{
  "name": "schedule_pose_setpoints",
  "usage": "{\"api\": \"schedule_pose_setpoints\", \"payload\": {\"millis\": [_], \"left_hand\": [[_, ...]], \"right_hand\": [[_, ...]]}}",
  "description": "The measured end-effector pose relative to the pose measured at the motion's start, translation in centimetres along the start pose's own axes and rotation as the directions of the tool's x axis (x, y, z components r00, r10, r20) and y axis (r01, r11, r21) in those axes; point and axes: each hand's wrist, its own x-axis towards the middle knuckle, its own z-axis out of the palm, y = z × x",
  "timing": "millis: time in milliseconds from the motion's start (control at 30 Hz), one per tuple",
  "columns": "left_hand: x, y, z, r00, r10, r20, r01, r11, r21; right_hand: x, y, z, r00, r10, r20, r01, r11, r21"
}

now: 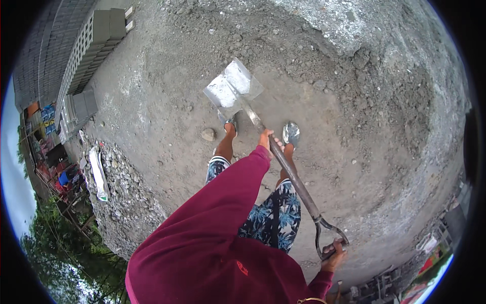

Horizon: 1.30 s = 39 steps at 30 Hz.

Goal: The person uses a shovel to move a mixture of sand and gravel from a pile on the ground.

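A shovel runs slantwise across the middle of the view, its worn metal blade at the far end and a D-shaped handle at the near right. The blade shines brightly and looks bare of any load. Partway down the shaft, my left hand is wrapped round it near the blade's socket. At the other end my right hand is closed on the handle's cross grip. Below the blade stand my feet, with the left shoe partly hidden behind it.
Loose grey soil is heaped at the far right. A single stone lies beside my left foot. To the left are stacked hollow blocks, a gravel pile and a long white sack.
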Motion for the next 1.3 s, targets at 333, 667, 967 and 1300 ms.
{"api": "schedule_pose_setpoints", "payload": {"millis": [333,667,967,1300], "left_hand": [[16.9,-6.5,-0.3,0.969,-0.114,-0.221,0.176,0.942,0.285],[22.3,4.2,-1.0,0.962,-0.216,-0.168,0.253,0.934,0.25],[26.7,22.6,1.7,0.993,0.041,-0.113,0.005,0.926,0.377],[31.0,26.8,4.0,0.95,0.304,-0.07,-0.264,0.903,0.339]], "right_hand": [[5.0,7.8,3.5,0.947,-0.13,-0.294,0.084,0.983,-0.163],[8.6,15.9,12.0,0.945,-0.152,-0.289,0.122,0.985,-0.118],[10.7,18.6,27.4,0.989,-0.018,-0.144,0.036,0.992,0.123],[28.0,26.2,32.3,0.995,0.058,0.079,-0.076,0.966,0.248]]}}
